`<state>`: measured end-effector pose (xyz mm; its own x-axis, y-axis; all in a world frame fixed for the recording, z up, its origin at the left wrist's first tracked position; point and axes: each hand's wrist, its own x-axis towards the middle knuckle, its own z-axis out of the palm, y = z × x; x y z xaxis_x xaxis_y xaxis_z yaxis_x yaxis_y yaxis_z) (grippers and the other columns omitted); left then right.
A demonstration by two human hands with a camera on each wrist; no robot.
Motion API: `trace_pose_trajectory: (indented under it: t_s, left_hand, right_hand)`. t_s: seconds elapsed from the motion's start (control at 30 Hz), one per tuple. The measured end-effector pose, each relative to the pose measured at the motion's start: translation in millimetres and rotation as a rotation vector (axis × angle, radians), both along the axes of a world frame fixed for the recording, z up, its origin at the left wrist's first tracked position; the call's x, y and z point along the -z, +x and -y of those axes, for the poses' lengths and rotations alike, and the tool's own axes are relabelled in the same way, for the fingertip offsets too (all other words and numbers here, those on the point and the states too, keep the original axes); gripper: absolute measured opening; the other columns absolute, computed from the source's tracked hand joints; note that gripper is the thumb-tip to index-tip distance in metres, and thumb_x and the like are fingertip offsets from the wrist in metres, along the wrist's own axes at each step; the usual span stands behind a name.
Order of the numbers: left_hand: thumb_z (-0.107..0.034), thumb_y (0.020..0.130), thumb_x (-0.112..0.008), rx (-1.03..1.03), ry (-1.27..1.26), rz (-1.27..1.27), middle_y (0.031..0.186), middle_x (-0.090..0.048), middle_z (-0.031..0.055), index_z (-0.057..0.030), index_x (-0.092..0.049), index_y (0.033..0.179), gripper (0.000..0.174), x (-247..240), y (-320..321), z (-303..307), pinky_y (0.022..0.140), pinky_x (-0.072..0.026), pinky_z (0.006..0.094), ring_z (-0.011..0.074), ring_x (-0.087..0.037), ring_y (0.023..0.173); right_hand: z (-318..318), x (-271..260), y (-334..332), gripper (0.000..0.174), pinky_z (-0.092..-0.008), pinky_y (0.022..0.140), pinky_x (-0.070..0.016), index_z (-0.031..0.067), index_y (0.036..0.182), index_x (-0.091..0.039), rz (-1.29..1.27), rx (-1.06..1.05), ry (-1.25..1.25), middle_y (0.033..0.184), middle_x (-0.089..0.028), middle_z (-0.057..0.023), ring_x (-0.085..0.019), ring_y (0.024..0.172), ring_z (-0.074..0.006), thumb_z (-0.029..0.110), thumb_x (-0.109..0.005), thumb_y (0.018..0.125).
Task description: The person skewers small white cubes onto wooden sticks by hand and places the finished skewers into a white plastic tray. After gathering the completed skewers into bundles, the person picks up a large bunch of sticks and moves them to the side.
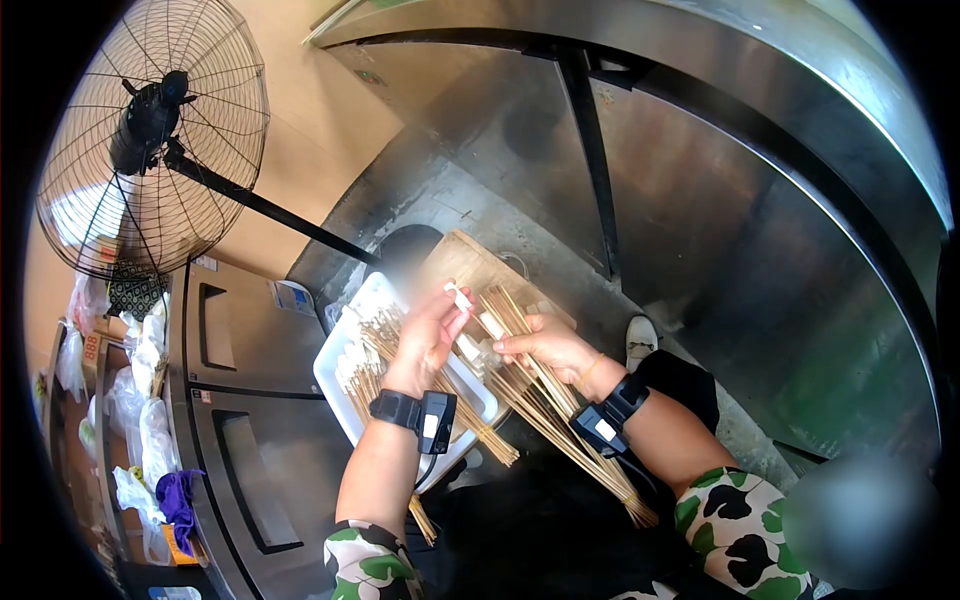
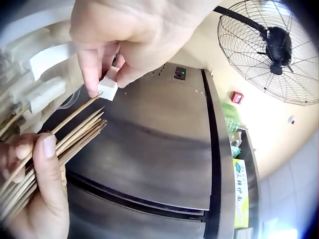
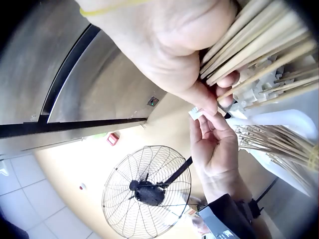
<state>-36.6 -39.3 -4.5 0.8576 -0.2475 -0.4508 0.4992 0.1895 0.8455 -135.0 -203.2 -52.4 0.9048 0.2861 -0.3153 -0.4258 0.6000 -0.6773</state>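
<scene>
My left hand point(image 1: 428, 335) pinches a small white block of food point(image 2: 107, 88) between thumb and fingers. A bundle of bamboo skewers point(image 2: 84, 130) is gripped in my right hand point(image 1: 556, 350). One skewer point(image 2: 75, 113) stands out from that bundle, its tip right at the white block. Longer skewers point(image 1: 590, 450) run back under my right wrist toward my lap. Below my hands, a white plastic tray point(image 1: 328, 372) holds many skewers with white pieces threaded on their ends. A wooden board point(image 1: 455, 258) lies beside it, partly hidden by my hands.
A black pedestal fan point(image 1: 150, 125) stands at the left, its pole point(image 1: 275, 212) slanting down toward the tray. Stainless steel cabinets point(image 1: 720, 190) rise in front and to the right. Another steel cabinet point(image 1: 250, 340) and a shelf with plastic bags point(image 1: 150, 440) line the left.
</scene>
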Motion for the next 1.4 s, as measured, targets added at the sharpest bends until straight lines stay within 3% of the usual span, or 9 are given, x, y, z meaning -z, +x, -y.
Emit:
trace_pose_trajectory:
  t_s: [0.63,0.73,0.83,0.87,0.9,0.97,1.13,1.23,1.4]
  left_hand:
    - [-0.007,0.087,-0.055,0.022,0.119,0.106,0.098,-0.061,0.0113,0.0035,-0.054,0.111,0.026,10.8,-44.2,20.4,0.076,-0.0522,0.0265,0.0192,-0.061,0.085]
    - [-0.005,0.087,-0.055,0.099,0.232,0.144,0.108,-0.057,0.0128,0.0011,-0.048,0.119,0.033,1.3,-43.3,18.4,0.078,-0.053,0.0267,0.0197,-0.06,0.092]
    - [-0.004,0.086,-0.055,0.107,0.319,0.325,0.117,-0.05,0.0121,-0.0061,-0.039,0.129,0.047,-16.9,-46.2,-1.3,0.08,-0.0516,0.029,0.0202,-0.058,0.095]
    - [-0.002,0.086,-0.052,0.132,0.559,0.503,0.119,-0.048,0.0123,-0.0044,-0.038,0.129,0.045,-27.5,-41.7,-17.3,0.079,-0.0511,0.0287,0.0197,-0.058,0.094]
    - [-0.001,0.086,-0.05,0.036,0.512,0.628,0.112,-0.053,0.011,-0.0037,-0.044,0.123,0.037,-31.8,-41.2,-34.0,0.076,-0.0509,0.0268,0.0176,-0.059,0.091]
    - [0.0,0.085,-0.05,-0.08,0.253,0.444,0.099,-0.058,0.0068,-0.0052,-0.051,0.11,0.025,-43.2,-50.8,-70.2,0.074,-0.0502,0.0262,0.0156,-0.059,0.085]
    - [-0.003,0.081,-0.055,0.015,0.631,0.093,0.091,-0.057,0.0034,-0.0058,-0.053,0.096,0.016,16.1,-79.3,-140.4,0.07,-0.0478,0.0265,0.0141,-0.056,0.078]
    - [-0.016,0.078,-0.061,0.188,1.131,0.244,0.1,-0.059,0.0155,0.0029,-0.054,0.106,0.034,76.2,-89.4,-159.0,0.078,-0.0456,0.0341,0.028,-0.057,0.092]
    - [-0.025,0.073,-0.068,0.085,1.253,0.337,0.098,-0.06,0.0225,0.0052,-0.057,0.1,0.042,82.6,-79.3,-144.6,0.08,-0.0453,0.0377,0.0336,-0.058,0.093]
  right_hand:
    - [2.9,0.9,-0.8,0.009,-0.0167,0.045,-0.0365,0.0038,0.083,-0.06,0.044,0.053,-0.016,0.065,-0.058,-0.0021,-0.049,0.05,-0.0051,0.008,-0.066,0.078]
    - [2.4,-0.4,-1.7,0.01,-0.0173,0.046,-0.0377,0.0032,0.083,-0.06,0.085,0.046,-0.072,0.066,-0.058,-0.0021,-0.05,0.052,-0.006,0.008,-0.066,0.077]
    - [0.2,18.2,4.5,0.021,-0.0223,0.054,-0.0457,-0.0006,0.095,-0.057,0.085,0.064,-0.202,0.077,-0.06,-0.0046,-0.056,0.065,-0.0099,0.005,-0.065,0.076]
    - [-1.7,18.6,3.2,0.024,-0.024,0.058,-0.0475,-0.0016,0.098,-0.055,0.094,0.081,-0.159,0.08,-0.06,-0.0062,-0.057,0.068,-0.0113,0.005,-0.064,0.077]
    - [-2.1,18.2,3.2,0.027,-0.0257,0.061,-0.0493,-0.0027,0.101,-0.054,0.107,0.103,-0.116,0.084,-0.06,-0.0079,-0.058,0.071,-0.0128,0.005,-0.063,0.077]
    - [-1.2,22.9,4.1,0.031,-0.0286,0.067,-0.0508,-0.0049,0.106,-0.051,0.151,0.096,-0.2,0.091,-0.059,-0.0119,-0.06,0.078,-0.0167,0.004,-0.06,0.078]
    - [6.7,10.7,2.3,0.028,-0.0292,0.07,-0.0504,-0.005,0.105,-0.053,0.076,-0.002,-0.157,0.093,-0.06,-0.0128,-0.06,0.081,-0.0175,0.003,-0.056,0.079]
    - [8.6,12.4,0.7,0.033,-0.0278,0.075,-0.0489,-0.0053,0.11,-0.053,0.117,-0.024,-0.28,0.097,-0.061,-0.0098,-0.059,0.084,-0.0153,0.002,-0.057,0.078]
    - [8.0,15.6,-1.4,0.03,-0.0277,0.075,-0.0488,-0.0049,0.107,-0.054,0.114,-0.043,-0.363,0.096,-0.062,-0.0095,-0.06,0.083,-0.0152,0.001,-0.058,0.079]
